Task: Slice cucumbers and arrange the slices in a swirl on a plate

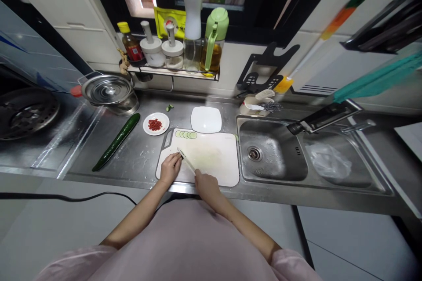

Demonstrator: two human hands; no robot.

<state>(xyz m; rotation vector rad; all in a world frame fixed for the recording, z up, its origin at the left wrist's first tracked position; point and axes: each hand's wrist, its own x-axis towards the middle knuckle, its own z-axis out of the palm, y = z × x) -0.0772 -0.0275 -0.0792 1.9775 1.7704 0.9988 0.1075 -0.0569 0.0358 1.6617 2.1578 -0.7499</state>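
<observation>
My right hand (pixel 208 188) is closed round the handle of a kitchen knife (pixel 187 160), whose pale blade slants up and left over the white cutting board (pixel 217 167). At the board's left side, my left hand (pixel 170 168) has its fingers curled down. A dark green edge of what looks like a cucumber piece (pixel 181 154) shows at its fingertips by the blade; the fingers cover most of it. A row of overlapping cucumber slices (pixel 186 134) lies along the board's upper left. Left of the board, a whole cucumber (pixel 117 141) rests on the steel counter.
A small plate of chopped red pieces (pixel 155 124) and an empty white plate (pixel 206 119) sit behind the board. Green scraps (pixel 169 107) lie nearby. To the right is the sink (pixel 273 149); a lidded pot (pixel 110 94) stands back left, below a condiment rack (pixel 174 71).
</observation>
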